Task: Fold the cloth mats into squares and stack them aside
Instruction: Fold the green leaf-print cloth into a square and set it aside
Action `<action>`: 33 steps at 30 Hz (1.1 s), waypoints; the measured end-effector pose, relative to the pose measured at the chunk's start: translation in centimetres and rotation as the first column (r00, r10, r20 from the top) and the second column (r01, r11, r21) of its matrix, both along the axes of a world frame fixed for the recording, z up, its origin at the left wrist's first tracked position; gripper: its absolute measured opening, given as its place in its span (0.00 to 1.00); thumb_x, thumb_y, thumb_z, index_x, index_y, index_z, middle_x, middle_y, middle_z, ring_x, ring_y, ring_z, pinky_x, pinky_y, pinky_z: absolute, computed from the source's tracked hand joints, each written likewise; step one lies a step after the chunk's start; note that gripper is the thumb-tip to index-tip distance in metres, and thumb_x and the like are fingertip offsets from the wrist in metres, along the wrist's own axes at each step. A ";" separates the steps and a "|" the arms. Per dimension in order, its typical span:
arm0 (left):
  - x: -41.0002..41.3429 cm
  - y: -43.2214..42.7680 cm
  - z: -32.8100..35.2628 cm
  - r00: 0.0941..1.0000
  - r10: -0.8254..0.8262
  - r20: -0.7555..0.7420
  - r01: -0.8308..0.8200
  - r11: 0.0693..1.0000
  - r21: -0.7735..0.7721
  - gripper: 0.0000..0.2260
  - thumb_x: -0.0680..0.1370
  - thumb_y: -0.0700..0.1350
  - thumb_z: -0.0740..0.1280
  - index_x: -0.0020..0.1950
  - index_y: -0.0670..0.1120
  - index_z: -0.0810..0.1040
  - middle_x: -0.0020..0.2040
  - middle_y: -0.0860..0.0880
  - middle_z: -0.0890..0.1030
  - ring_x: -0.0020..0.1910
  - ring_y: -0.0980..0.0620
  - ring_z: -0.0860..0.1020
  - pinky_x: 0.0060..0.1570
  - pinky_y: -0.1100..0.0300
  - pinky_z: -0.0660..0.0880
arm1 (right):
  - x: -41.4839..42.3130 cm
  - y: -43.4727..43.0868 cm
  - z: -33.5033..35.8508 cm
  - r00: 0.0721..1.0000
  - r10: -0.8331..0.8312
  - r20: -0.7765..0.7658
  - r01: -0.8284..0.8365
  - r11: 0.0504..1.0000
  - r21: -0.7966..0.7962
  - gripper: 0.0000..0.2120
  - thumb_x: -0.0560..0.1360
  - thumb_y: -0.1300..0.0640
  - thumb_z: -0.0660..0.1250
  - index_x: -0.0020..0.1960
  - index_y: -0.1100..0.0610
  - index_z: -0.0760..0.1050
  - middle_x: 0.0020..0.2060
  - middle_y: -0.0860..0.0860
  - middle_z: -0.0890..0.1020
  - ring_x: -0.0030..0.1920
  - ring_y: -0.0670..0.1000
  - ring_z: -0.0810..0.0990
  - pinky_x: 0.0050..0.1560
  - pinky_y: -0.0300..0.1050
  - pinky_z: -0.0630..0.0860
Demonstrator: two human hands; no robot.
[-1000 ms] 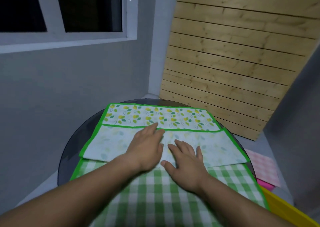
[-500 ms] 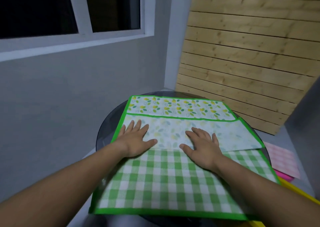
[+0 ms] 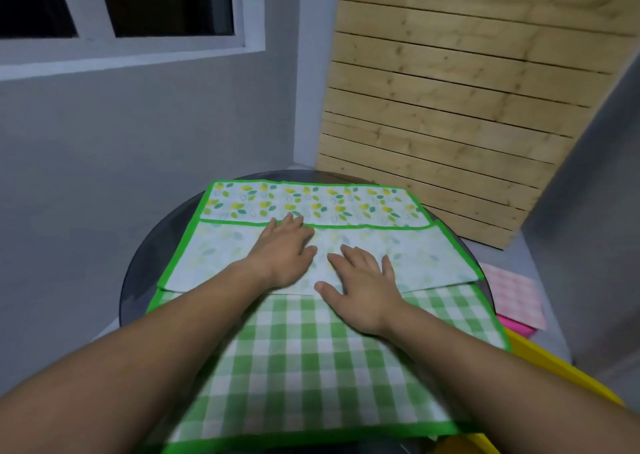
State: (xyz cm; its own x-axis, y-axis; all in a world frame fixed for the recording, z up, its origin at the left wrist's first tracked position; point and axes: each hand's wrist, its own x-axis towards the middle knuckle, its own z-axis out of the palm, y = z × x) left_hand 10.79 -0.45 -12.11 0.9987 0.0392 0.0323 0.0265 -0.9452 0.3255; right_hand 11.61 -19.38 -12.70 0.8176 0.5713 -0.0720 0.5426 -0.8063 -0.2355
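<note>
Two mats are seen laid out on the round dark table [image 3: 147, 266]. The leaf-print mat [image 3: 311, 204] is spread across the far half, and its near part is folded up over itself, so that a pale flap [image 3: 214, 253] with the faded reverse of the print is turned upward. The green-bordered edge of that flap is laid straight across the mat, just short of the far band of bright yellow and green leaves.

The left hand [image 3: 284, 251] is pressed palm-down on the flap. Its grip is spread flat, nothing is pinched, and its fingertips are brought right up to the flap's green border. The right hand [image 3: 360, 289] is laid flat just beside it, a little nearer. Its grip is likewise spread wide, with the fingers on the pale flap and the heel of the palm set over the green checked mat [image 3: 311, 349].

That checked mat is stretched unfolded from the flap toward the near rim of the table, and its far edge is covered by the leaf-print one.

Off to the right, a pink checked cloth [image 3: 512, 291] is seen lying flat beyond the table. A slatted wooden panel [image 3: 450, 107] is propped against the wall behind.
</note>
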 end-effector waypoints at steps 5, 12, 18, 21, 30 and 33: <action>0.9 -0.1 -1.1 0.998 0.031 -0.055 -0.026 0.996 0.088 0.28 0.83 0.59 0.50 0.81 0.50 0.54 0.82 0.47 0.49 0.81 0.48 0.45 0.78 0.50 0.42 | 0.8 -0.9 0.2 0.998 0.018 -0.057 -0.014 0.998 0.058 0.31 0.79 0.34 0.47 0.79 0.46 0.53 0.80 0.46 0.49 0.79 0.47 0.44 0.77 0.56 0.37; 0.5 0.2 -1.6 0.997 0.037 -0.070 -0.026 0.988 0.150 0.30 0.83 0.61 0.46 0.82 0.51 0.49 0.82 0.48 0.45 0.81 0.50 0.41 0.79 0.50 0.41 | 6.5 -9.3 1.2 0.976 -0.163 -0.142 0.175 0.982 0.071 0.31 0.82 0.38 0.45 0.80 0.51 0.50 0.80 0.49 0.46 0.79 0.48 0.42 0.78 0.46 0.40; 0.4 0.0 -1.5 0.996 0.062 -0.069 -0.052 0.989 0.136 0.30 0.83 0.62 0.46 0.82 0.51 0.50 0.83 0.50 0.45 0.81 0.51 0.41 0.78 0.47 0.39 | 8.4 -9.8 1.7 0.969 -0.215 -0.122 0.236 0.953 0.191 0.24 0.81 0.39 0.49 0.63 0.52 0.75 0.70 0.53 0.72 0.74 0.56 0.64 0.73 0.54 0.60; 0.3 0.0 -1.4 0.996 0.065 -0.066 -0.056 0.990 0.127 0.30 0.83 0.62 0.46 0.82 0.51 0.50 0.83 0.50 0.45 0.81 0.51 0.42 0.78 0.47 0.39 | 10.2 -8.5 2.2 0.952 -0.303 -0.037 0.300 0.907 0.295 0.29 0.74 0.32 0.52 0.62 0.50 0.76 0.62 0.50 0.79 0.65 0.56 0.73 0.66 0.56 0.70; 0.4 0.1 -1.5 0.997 0.074 -0.017 -0.073 0.995 0.066 0.30 0.82 0.61 0.49 0.82 0.51 0.52 0.83 0.50 0.47 0.81 0.53 0.43 0.78 0.49 0.39 | 18.0 1.3 1.9 0.971 -0.218 -0.097 0.237 0.842 0.485 0.18 0.75 0.44 0.68 0.60 0.54 0.79 0.56 0.51 0.82 0.56 0.52 0.79 0.59 0.45 0.73; 0.3 0.1 -1.7 0.997 0.078 0.012 -0.079 0.995 0.061 0.30 0.82 0.61 0.50 0.82 0.50 0.52 0.83 0.51 0.48 0.81 0.54 0.43 0.78 0.49 0.39 | 20.7 3.8 2.0 0.975 -0.212 -0.065 0.219 0.864 0.454 0.22 0.74 0.41 0.69 0.62 0.52 0.78 0.60 0.52 0.81 0.60 0.54 0.78 0.64 0.49 0.73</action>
State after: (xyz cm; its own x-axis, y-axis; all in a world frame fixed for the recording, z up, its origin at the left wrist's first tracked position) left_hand 11.08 -0.37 -13.80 0.9923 0.1153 0.0463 0.0988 -0.9583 0.2680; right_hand 32.30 -15.57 -10.74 0.9249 0.3526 0.1423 0.3623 -0.7038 -0.6111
